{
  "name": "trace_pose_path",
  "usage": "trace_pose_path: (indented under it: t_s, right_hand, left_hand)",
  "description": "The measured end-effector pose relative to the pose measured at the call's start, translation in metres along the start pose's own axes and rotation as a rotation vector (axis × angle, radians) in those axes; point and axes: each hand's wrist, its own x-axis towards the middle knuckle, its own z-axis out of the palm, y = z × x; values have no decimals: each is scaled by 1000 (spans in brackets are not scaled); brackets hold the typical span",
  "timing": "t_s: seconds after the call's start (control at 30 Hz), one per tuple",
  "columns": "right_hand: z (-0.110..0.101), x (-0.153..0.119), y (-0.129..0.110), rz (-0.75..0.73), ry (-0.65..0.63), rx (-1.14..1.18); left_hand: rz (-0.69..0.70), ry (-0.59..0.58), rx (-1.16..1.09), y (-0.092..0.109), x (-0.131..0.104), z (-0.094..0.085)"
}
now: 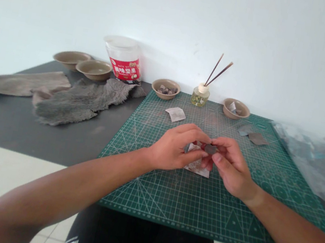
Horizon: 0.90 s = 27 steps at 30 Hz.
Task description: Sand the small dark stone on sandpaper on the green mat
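Observation:
Between the fingertips of both hands is a small dark grey piece with a rounded edge (210,149); its exact kind cannot be made out. My left hand (174,146) pinches it from the left, thumb below and fingers above. From the right, my right hand (233,167) grips it between thumb and fingers. Just beneath the hands, a stained white paper piece (197,167) lies on the green cutting mat (151,193), partly covered by the fingers. Another printed paper piece (176,114) rests farther back on the mat.
Behind the hands stand a bowl of dark chunks (165,93), a reed diffuser (200,96) and a bowl with wrapped bits (235,113). Two brown bowls (93,70), a plastic tub (125,62) and grey cloths (76,101) sit left. Sandpaper-like squares (257,139) and a plastic bag (314,157) lie right.

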Motion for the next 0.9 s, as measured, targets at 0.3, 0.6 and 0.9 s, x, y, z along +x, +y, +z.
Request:
trace_pose_path:
  t_s: [0.3,0.6,0.9]
  right_hand:
    - [-1,2,1,2,89,-60]
    - [0,5,-3,44,103,-64]
    - [-60,33,0,18,261,-943]
  left_hand:
    - [-34,-24,23,-2,0,1]
    - [-93,-73,47,-1,2,3]
    - [-307,-60,52,-2,2,3]
